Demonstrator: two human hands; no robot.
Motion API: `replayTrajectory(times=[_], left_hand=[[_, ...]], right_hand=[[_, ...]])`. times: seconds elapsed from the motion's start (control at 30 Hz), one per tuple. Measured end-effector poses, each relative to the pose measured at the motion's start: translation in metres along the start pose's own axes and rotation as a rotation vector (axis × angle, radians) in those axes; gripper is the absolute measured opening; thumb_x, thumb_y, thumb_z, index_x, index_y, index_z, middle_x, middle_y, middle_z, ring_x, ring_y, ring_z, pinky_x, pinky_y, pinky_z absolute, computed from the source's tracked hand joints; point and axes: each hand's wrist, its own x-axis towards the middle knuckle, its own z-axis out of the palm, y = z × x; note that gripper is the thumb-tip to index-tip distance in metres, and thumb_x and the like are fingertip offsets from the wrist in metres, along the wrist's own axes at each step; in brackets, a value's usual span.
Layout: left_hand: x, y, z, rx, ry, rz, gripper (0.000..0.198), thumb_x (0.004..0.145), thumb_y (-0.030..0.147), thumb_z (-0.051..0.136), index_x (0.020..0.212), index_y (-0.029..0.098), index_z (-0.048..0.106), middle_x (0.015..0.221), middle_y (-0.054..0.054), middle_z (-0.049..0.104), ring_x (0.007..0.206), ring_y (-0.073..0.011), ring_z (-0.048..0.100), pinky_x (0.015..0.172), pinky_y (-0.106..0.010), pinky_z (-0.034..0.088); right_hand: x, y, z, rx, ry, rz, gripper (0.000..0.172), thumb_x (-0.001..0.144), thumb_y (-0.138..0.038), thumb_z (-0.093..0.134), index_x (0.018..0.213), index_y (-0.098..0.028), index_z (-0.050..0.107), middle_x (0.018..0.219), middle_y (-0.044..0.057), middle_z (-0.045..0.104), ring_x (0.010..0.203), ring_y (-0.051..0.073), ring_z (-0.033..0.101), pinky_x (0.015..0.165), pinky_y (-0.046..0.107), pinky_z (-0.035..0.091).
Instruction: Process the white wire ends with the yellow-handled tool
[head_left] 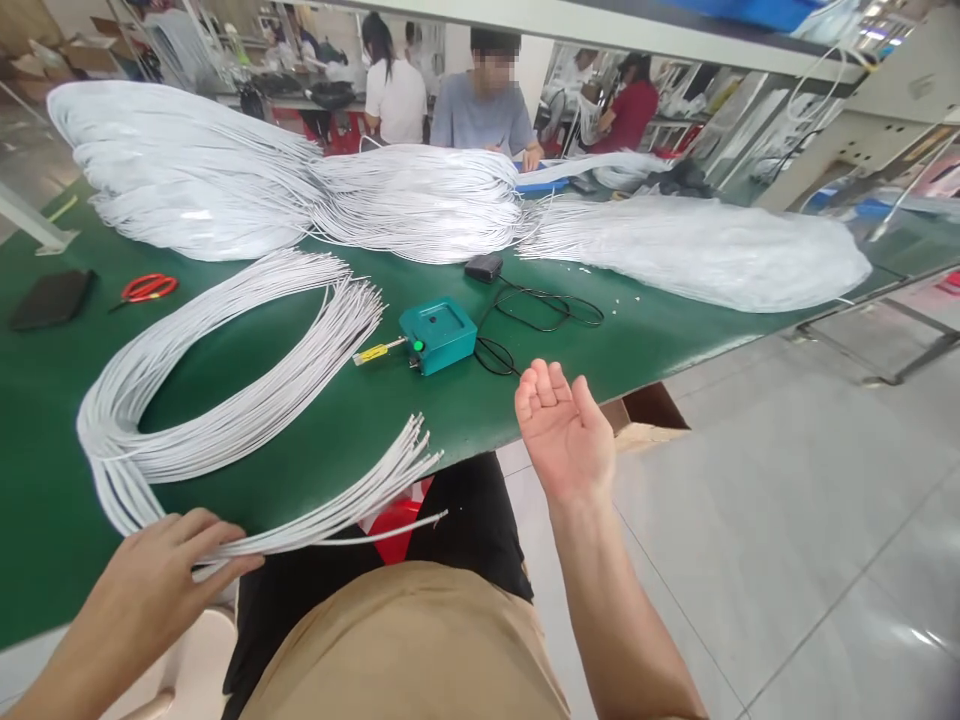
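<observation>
White cable coil [247,425] lies left on the green table [45,420], some ends past the near edge. Left hand [176,555] pinches the nearest strands between thumb and fingers; right hand [568,440] is empty, palm up, fingers together, slightly curled, nearer than the teal device [448,350]. I'd keep the pinch light, ends level, no kinks.

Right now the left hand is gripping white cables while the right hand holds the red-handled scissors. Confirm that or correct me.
One part is wrong: the head view shows the right hand open and empty, palm up, while the red-handled scissors lie on the green table. The left hand is indeed gripping white cables.
</observation>
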Motion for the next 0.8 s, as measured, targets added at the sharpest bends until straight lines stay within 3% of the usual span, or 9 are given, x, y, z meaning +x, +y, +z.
replayTrajectory(times=[0.13,0.3,0.37,0.47,0.53,0.6,0.67,0.8], left_hand=[[-0.001,0.017,0.006,-0.034,-0.012,-0.011,0.035,0.081,0.06,0.051,0.086,0.035,0.076,0.089,-0.007,0.072,0.075,-0.0277,0.069,0.07,-0.045,0.056],[0.006,0.041,0.017,-0.101,0.037,0.096,0.033,0.086,0.046,0.059,0.109,0.027,0.073,0.103,-0.009,0.071,0.092,-0.0237,0.069,0.081,-0.035,0.058],[0.009,0.051,0.018,-0.075,0.031,0.132,0.032,0.09,0.038,0.057,0.116,0.024,0.069,0.107,-0.01,0.07,0.093,-0.022,0.067,0.083,-0.034,0.057],[0.011,0.061,0.014,-0.026,0.013,0.199,0.031,0.091,0.028,0.056,0.12,0.022,0.065,0.107,-0.008,0.069,0.091,-0.0201,0.065,0.08,-0.034,0.055],[0.01,0.065,0.013,0.001,0.003,0.244,0.031,0.091,0.024,0.056,0.121,0.02,0.063,0.106,-0.008,0.07,0.09,-0.0196,0.064,0.079,-0.034,0.054],[0.007,0.072,0.016,0.044,-0.046,0.277,0.028,0.092,0.019,0.054,0.118,0.018,0.063,0.106,-0.008,0.071,0.091,-0.0198,0.063,0.081,-0.035,0.052],[0.006,0.082,0.023,0.086,-0.1,0.315,0.03,0.091,0.015,0.051,0.118,0.017,0.063,0.109,-0.01,0.07,0.095,-0.0209,0.063,0.085,-0.036,0.051],[0.014,0.104,0.046,0.209,-0.317,0.315,0.04,0.084,0.003,0.049,0.12,0.014,0.063,0.106,-0.013,0.07,0.094,-0.0239,0.065,0.083,-0.038,0.05]], right_hand=[[0.002,0.003,0.001,0.101,-0.007,0.041,0.028,0.096,-0.042,0.048,0.096,-0.022,0.068,0.121,0.007,0.07,0.117,0.016,0.065,0.112,0.04,0.045],[0.003,0.002,-0.003,0.082,-0.009,0.071,0.027,0.095,-0.042,0.049,0.095,-0.022,0.067,0.119,0.007,0.071,0.113,0.015,0.066,0.107,0.037,0.049],[0.001,0.002,-0.017,-0.015,-0.046,0.1,0.021,0.091,-0.042,0.057,0.094,-0.023,0.066,0.108,0.005,0.074,0.104,0.015,0.069,0.101,0.035,0.053],[-0.001,0.011,-0.06,-0.337,-0.185,0.239,0.024,0.085,-0.045,0.066,0.088,-0.022,0.066,0.081,0.003,0.073,0.074,0.016,0.069,0.081,0.034,0.058],[-0.001,0.031,-0.095,-0.751,-0.274,0.405,0.033,0.085,-0.049,0.063,0.089,-0.017,0.067,0.083,0.009,0.074,0.073,0.019,0.069,0.077,0.035,0.057],[-0.002,0.065,-0.126,-1.339,-0.188,0.44,0.035,0.09,-0.046,0.053,0.097,-0.016,0.07,0.097,0.012,0.075,0.09,0.023,0.071,0.087,0.038,0.055],[-0.007,0.107,-0.145,-1.539,-0.08,0.402,0.04,0.09,-0.034,0.051,0.12,-0.011,0.064,0.122,0.02,0.068,0.118,0.032,0.062,0.102,0.049,0.046],[-0.025,0.167,-0.152,-1.735,-0.059,0.341,0.059,0.093,-0.03,0.044,0.144,0.0,0.044,0.148,0.032,0.041,0.137,0.041,0.043,0.108,0.057,0.037]])
